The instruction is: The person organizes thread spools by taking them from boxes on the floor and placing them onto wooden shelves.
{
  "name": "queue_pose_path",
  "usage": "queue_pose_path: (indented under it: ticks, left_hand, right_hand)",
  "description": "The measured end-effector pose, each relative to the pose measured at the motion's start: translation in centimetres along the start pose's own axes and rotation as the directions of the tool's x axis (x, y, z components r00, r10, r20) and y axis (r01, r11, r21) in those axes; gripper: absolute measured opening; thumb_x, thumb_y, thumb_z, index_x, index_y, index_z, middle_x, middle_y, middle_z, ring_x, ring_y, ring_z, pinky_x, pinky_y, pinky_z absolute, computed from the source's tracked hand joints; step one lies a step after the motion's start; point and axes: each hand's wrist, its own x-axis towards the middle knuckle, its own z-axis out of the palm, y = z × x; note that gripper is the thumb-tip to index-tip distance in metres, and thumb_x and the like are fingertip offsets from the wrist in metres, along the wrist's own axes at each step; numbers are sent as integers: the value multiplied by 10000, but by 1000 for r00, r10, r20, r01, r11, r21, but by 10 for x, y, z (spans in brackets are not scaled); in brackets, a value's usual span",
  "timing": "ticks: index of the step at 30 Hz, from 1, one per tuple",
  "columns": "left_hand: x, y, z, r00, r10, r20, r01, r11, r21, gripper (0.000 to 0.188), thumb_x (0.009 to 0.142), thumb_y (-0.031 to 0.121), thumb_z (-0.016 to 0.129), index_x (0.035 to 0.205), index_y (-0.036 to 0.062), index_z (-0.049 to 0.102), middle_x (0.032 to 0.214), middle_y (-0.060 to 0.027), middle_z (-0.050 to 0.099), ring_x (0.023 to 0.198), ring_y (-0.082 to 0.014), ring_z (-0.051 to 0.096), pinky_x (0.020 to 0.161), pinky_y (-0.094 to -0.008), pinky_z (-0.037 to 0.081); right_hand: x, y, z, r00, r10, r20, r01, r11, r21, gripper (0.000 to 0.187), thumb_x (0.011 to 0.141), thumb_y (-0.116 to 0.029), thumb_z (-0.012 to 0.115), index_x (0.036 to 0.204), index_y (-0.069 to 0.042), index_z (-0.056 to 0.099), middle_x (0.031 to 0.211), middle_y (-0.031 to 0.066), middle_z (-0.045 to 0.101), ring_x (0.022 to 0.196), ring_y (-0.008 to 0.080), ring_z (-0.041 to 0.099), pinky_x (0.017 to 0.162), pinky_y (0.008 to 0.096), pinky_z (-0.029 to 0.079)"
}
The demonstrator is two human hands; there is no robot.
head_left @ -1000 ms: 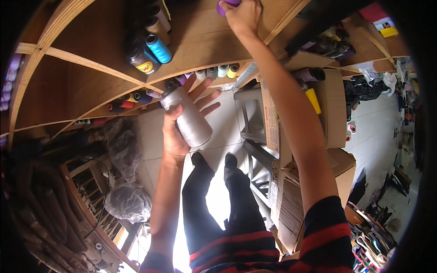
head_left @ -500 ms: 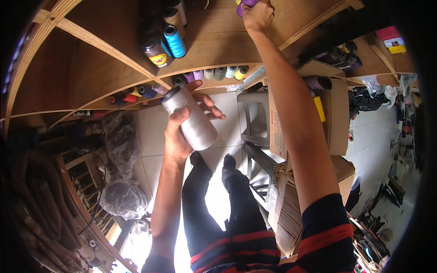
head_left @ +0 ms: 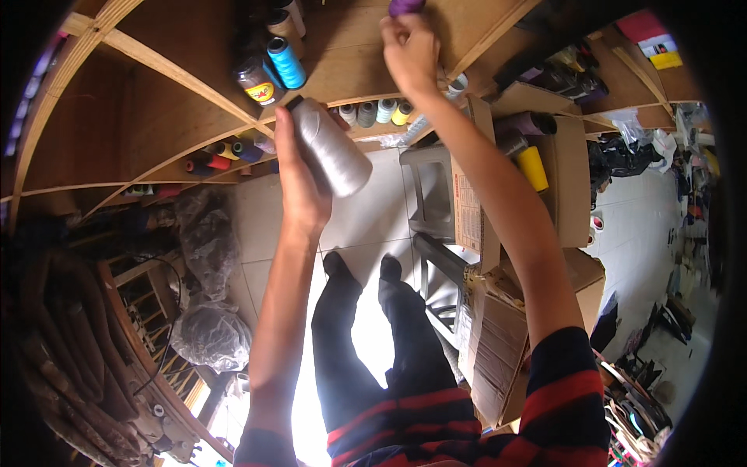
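Observation:
My left hand [head_left: 302, 194] is wrapped round a large cone of pale grey, shiny thread [head_left: 333, 152]. The cone leans, its dark tip toward the shelf and its wide base toward me, and it hides part of the fingers. Over the wooden shelf [head_left: 354, 74], my right hand [head_left: 412, 58] hovers with loosely bent fingers and no thing visible in them. Just beyond its fingertips is a purple thread spool [head_left: 406, 6], cut off by the top edge. Left of that hand stand a bright blue spool [head_left: 286, 64] and a dark spool with a yellow label [head_left: 258, 82].
A lower shelf row holds several spools, among them a yellow spool [head_left: 401, 113]. An open cardboard box [head_left: 572, 183] with thread cones stands at my right, beside a grey plastic stool [head_left: 429, 191]. Clear plastic bags [head_left: 210, 338] lie at the left on the tiled floor [head_left: 366, 210].
My right hand has drawn back from the purple spool, toward me and left. My left hand has raised the grey cone closer to the shelf, closing its fingers round it.

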Motion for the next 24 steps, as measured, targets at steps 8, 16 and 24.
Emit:
queue_pose_path:
  ticks: [8,16,24]
  left_hand:
    - [12,-12,35,977,212,25,-211,944,254,563,976,538,348,1172,24,470,1058,-70,541,957,-163,505,879,-305,405]
    - [8,-15,59,980,161,115,-195,881,432,723,942,561,388,1457,88,204,1478,-171,261,1379,-316,231,1103,-439,193]
    - [5,-32,35,990,53,133,-108,887,448,637,942,513,413,1393,73,323,1401,-194,382,1333,-316,326,1067,-454,272]
  right_hand:
    - [-88,-45,-73,864,-326,382,219,929,299,458,776,-180,744,1146,8,549,1012,113,641,869,170,627,741,265,486]
    - [-45,-7,-49,991,-82,108,59,977,203,401,714,-123,749,1021,37,546,933,215,619,849,386,623,748,425,491]
    - [23,26,15,979,-129,-155,123,991,-42,359,700,-83,761,983,30,570,963,218,646,889,383,634,778,424,503]
